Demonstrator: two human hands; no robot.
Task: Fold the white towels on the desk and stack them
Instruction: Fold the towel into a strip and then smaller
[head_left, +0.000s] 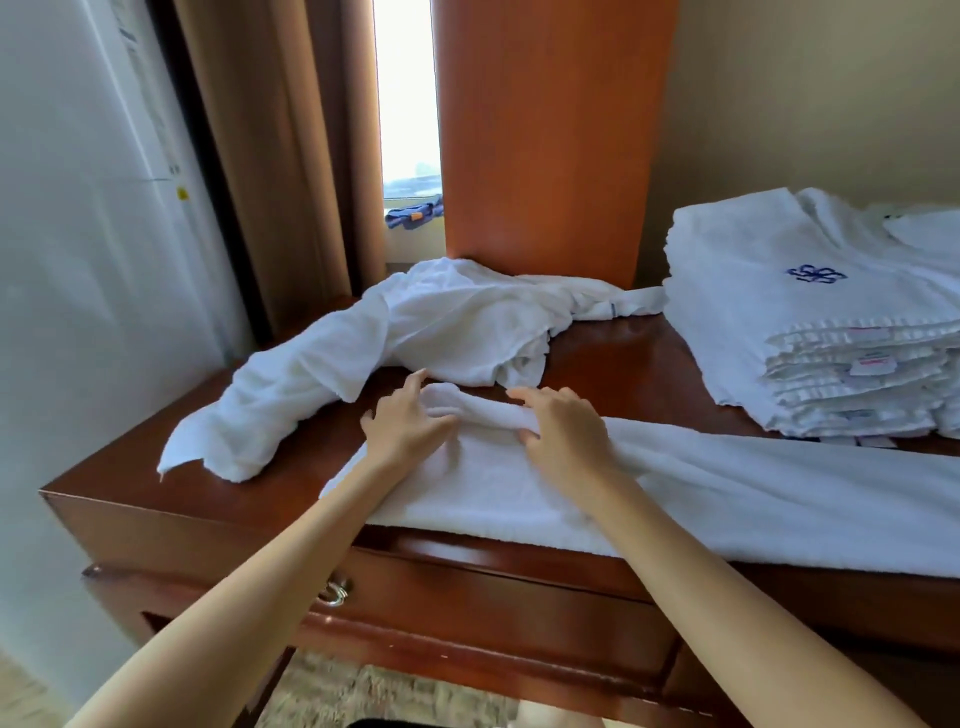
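A long white towel (727, 499) lies flat along the front of the wooden desk (639, 364), and its left end is rolled into a thick fold. My left hand (402, 423) grips the left side of that fold. My right hand (563, 431) grips the fold from the right, fingers curled over it. Behind them an unfolded white towel (415, 332) sprawls crumpled across the desk's back left. A stack of folded white towels (810, 322) with a blue emblem on top sits at the right.
A tall orange-brown wooden panel (545, 140) stands behind the desk, with brown curtains (280, 156) and a bright window gap to its left. A white wall (67, 260) is at far left. The desk has a drawer with a metal ring handle (335, 592).
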